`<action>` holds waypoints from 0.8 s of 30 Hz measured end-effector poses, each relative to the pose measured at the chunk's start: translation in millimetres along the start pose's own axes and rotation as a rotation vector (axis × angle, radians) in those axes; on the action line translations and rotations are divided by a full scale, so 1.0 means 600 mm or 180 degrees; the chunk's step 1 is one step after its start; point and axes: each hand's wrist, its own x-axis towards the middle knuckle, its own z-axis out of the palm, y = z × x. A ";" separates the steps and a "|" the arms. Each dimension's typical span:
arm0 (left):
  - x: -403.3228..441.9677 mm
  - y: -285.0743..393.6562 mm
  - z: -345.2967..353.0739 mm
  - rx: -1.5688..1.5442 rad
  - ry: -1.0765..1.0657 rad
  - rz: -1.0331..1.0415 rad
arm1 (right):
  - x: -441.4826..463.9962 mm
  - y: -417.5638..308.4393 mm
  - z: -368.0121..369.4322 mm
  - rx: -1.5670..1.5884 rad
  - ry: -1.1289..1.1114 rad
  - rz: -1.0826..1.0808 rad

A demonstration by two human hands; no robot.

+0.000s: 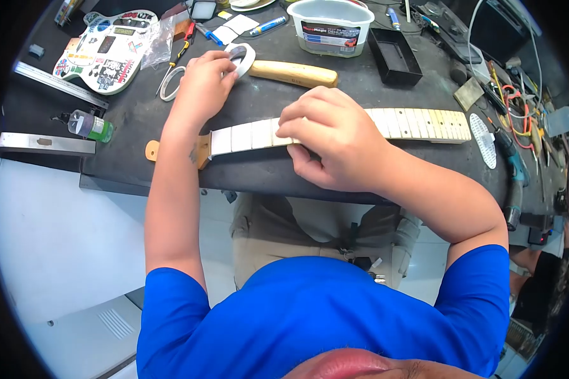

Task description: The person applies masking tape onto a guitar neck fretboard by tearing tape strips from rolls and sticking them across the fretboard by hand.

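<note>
A guitar neck (417, 124) lies across the front of the dark bench, its headstock (152, 150) at the left, partly behind my left forearm. Pale strips cover the fretboard between several frets. My right hand (338, 136) is over the middle of the fretboard, fingers curled and thumb by the near edge; whatever is pinched there is too small to make out. Farther back, my left hand (205, 82) has its fingers curled at the left side of a white tape roll (249, 62). A thinner ring-shaped roll (164, 87) lies beside my left wrist.
Behind the neck lie a wooden handle (294, 73), a plastic tub (332, 28) and a black box (395, 57). A stickered guitar-shaped body (110, 47), a small bottle (90, 126) and metal bars (47, 143) are at left. Tools and cables (521, 101) crowd the right.
</note>
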 end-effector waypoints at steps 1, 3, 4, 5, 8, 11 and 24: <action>0.003 0.011 -0.003 0.0113 0.0078 0.0134 | 0.002 0.006 -0.003 0.0047 0.0073 0.0083; -0.007 0.058 -0.020 -0.0171 0.0387 0.0390 | 0.005 0.019 -0.007 0.0133 0.0322 0.0536; -0.025 0.090 -0.028 -0.0496 0.0391 0.0241 | 0.006 0.025 -0.008 0.0170 0.0468 0.0780; -0.047 0.120 -0.033 -0.0826 0.0376 0.0077 | 0.012 0.026 -0.010 0.0469 0.0716 0.1117; -0.088 0.183 -0.040 -0.1290 0.0318 0.0007 | 0.021 0.035 -0.023 0.0510 0.0994 0.1422; -0.104 0.197 -0.039 -0.1163 0.0309 0.0331 | 0.017 0.039 -0.027 0.0336 0.0655 0.1161; -0.114 0.230 -0.044 -0.1305 0.0196 0.0369 | 0.011 0.036 -0.016 0.0053 0.0435 0.0911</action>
